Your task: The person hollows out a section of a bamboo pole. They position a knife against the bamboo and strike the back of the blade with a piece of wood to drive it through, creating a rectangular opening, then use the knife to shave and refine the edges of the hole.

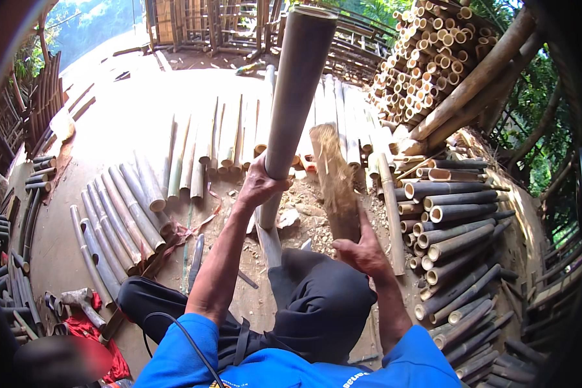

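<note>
My left hand (262,183) is wrapped round a thick, dark bamboo tube (297,90), which stands nearly upright in front of me and leans slightly right at its top. Its lower part runs down behind my hand, close to a pale piece of bamboo (269,247) by my knee. In my right hand (365,251) is a chunky wooden club (337,184), gripped at its lower end. The club's upper part is pale, worn and frayed, and it is tilted beside the tube. A visible gap separates the club from the tube.
Bamboo tubes (126,216) lie in rows on the ground at left and ahead. More tubes (462,213) are piled at right, with a tall stack (433,58) behind. Wood chips (310,226) litter the ground before me. A hammer-like tool (84,304) rests on red cloth (113,352).
</note>
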A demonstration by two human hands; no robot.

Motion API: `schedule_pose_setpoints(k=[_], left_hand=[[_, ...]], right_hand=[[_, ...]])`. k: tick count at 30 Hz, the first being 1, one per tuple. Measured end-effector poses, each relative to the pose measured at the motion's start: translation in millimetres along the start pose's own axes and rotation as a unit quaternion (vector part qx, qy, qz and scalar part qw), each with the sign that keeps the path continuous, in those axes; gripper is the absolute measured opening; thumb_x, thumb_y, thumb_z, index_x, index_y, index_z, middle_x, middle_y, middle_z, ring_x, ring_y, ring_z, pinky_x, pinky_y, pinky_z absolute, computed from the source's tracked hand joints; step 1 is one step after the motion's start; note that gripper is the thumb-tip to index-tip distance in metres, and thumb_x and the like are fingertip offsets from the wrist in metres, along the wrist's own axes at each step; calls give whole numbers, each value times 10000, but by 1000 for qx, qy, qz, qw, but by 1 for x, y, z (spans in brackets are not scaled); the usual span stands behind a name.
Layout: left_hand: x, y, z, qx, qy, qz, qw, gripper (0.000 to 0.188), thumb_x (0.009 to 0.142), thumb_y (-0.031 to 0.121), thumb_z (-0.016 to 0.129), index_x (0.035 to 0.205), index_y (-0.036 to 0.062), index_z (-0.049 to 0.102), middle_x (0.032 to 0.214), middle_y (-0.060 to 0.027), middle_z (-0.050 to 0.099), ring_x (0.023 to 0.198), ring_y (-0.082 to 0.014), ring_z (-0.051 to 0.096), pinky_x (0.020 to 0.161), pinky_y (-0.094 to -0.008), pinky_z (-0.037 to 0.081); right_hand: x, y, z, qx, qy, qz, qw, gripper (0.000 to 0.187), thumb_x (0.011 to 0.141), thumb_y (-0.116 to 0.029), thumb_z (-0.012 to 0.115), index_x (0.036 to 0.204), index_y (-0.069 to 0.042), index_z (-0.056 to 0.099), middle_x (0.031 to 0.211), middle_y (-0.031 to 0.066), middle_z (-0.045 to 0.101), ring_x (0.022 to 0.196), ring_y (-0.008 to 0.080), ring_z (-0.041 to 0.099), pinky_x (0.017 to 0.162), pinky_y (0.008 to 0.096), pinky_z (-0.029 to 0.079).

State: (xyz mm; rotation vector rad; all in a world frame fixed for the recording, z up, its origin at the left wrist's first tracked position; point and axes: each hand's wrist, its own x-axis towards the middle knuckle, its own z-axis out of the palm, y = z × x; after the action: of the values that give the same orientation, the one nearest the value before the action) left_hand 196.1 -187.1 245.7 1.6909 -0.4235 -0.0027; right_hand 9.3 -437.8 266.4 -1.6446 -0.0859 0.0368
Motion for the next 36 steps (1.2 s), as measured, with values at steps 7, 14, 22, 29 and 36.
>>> schedule_pose_setpoints(k=[7,14,22,29,36], left_hand=[[-9,-6,-4,18,57,20,998,538,616,117,827,1117,25,653,972,-82,690,893,-201,684,807,-384,570],[4,-19,-1,9,55,59,997,470,603,81,826,1034,49,643,912,-45,657,818,-186,660,750,-354,560],[-6,-33,-10,-41,25,41,998,426,640,33,796,1037,61,644,874,-9,655,806,-133,654,732,-328,560],[2,-50,-4,-34,18,36,999,441,639,3,810,1043,72,647,902,7,663,823,-118,652,741,-307,559],[10,-36,-15,-39,-17,45,998,359,696,-8,881,985,72,684,856,12,702,773,-91,662,695,-286,550]], right_hand=[[35,-223,-30,-317,64,-406,855,1013,879,-161,814,1670,-60,189,1591,226,433,1452,281,461,1219,379,341],[65,-318,-6,-485,40,-332,808,984,880,-320,776,1657,-81,221,1530,251,498,1298,324,590,1120,414,462],[50,-373,10,-497,19,-293,817,984,862,-283,775,1657,-91,227,1515,252,513,1292,333,602,1130,401,454],[107,-294,5,-569,-54,-310,760,1028,820,-402,784,1636,-50,267,1626,265,377,1526,355,354,1255,400,286],[31,-394,41,-524,27,-265,809,906,896,-245,722,1657,-156,239,1277,268,625,757,273,687,638,341,600]])
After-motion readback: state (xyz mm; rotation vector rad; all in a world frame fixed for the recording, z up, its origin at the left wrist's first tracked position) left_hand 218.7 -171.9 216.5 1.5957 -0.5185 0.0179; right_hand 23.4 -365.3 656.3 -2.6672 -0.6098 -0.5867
